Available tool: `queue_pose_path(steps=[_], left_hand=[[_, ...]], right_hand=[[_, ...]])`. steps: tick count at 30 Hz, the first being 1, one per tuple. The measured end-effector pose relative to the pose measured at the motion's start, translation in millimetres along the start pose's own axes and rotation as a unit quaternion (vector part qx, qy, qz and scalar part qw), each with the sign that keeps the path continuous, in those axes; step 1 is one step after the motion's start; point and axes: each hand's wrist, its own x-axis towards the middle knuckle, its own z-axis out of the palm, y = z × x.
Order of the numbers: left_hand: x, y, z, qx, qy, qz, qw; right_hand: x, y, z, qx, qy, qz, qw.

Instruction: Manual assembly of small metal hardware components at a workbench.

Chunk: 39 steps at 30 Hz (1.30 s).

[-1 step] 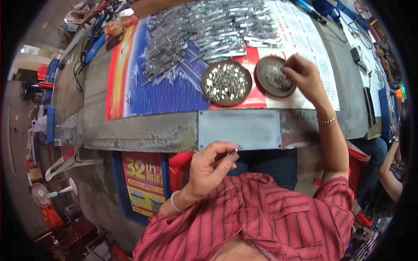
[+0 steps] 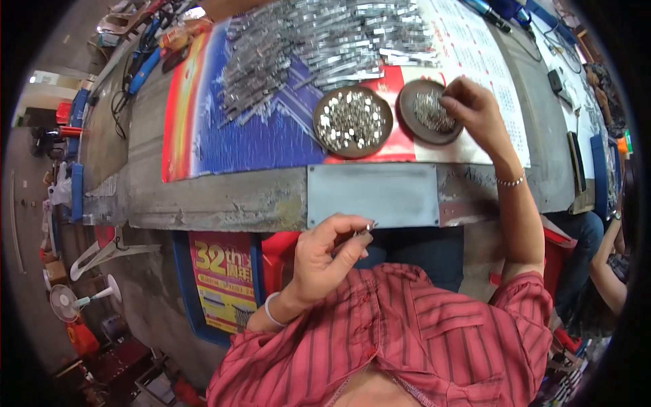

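Only the head view shifts slightly, leaving the work unchanged: the left hand (image 2: 322, 259) pinches a small metal piece (image 2: 372, 226) near the table edge (image 2: 224, 218), while the right hand (image 2: 480, 115), fingers bunched, contents unclear, is at the brown dish (image 2: 406, 112) of fine metal pins (image 2: 427, 108).

One grey plate (image 2: 373, 195); beyond it, two brown dishes (image 2: 407, 112) and one right hand (image 2: 479, 115); near it, one left hand (image 2: 325, 254); far left of it, one fan (image 2: 63, 303)
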Motion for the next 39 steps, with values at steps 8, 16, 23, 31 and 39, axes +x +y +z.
queue_pose_path(steps=[8,16,23,31,39], left_hand=[[5.5,-5.7,-2.1,0.005,0.002,-0.007,1.000],[10.1,-10.9,-3.0,0.006,-0.001,0.006,1.000],[12.2,-11.5,-5.0,0.002,-0.024,0.000,1.000],[12.5,-12.6,-3.7,-0.006,-0.022,0.008,1.000],[18.0,-7.1,-2.5,0.085,-0.043,0.025,0.995]], right_hand=[[4.6,8.5,-5.2,0.047,-0.050,-0.005,0.998],[3.4,3.4,0.5,0.021,-0.044,0.019,0.999],[9.4,9.6,0.1,0.028,-0.045,0.060,0.997],[-15.6,-20.9,10.8,0.201,-0.058,0.104,0.972],[-85.1,-74.5,58.4,0.322,-0.198,0.193,0.905]])
